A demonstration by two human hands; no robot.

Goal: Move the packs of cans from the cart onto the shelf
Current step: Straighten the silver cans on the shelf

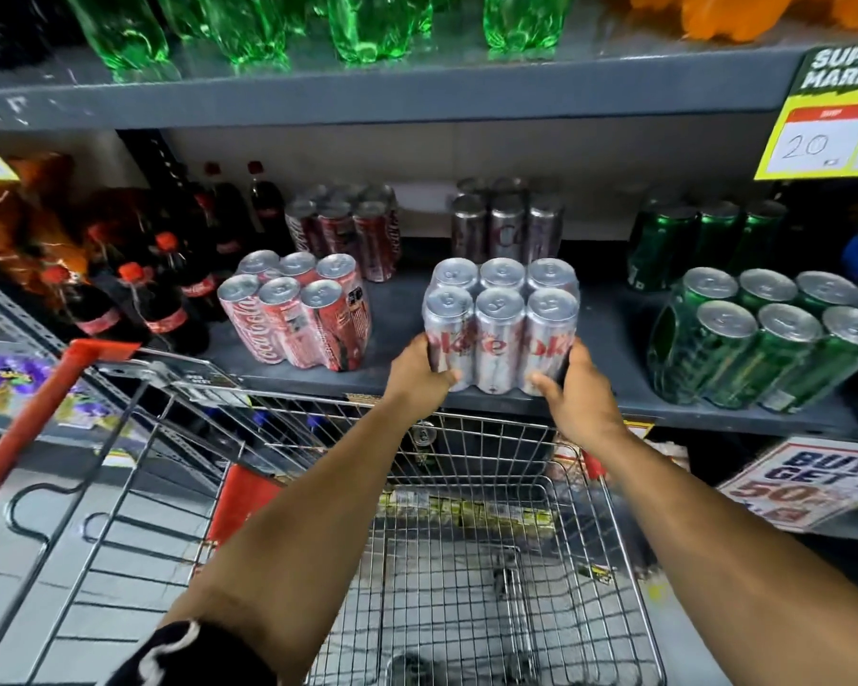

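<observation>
Left hand [424, 371] and right hand [578, 396] clamped on either side of silver six-pack [499, 321], at front edge of shelf [402, 383], base apparently on or just above it. Red pack [296, 314] and green pack [759, 339] already on shelf either side. Cart [466, 561] basket below shows no packs. Likely last pack; only pushing back and letting go left.

We stand in a supermarket drinks aisle, shown by the grey shelf [615, 319] of shrink-wrapped can packs, a yellow price sign [823, 141] and a wire cart [466, 561].
</observation>
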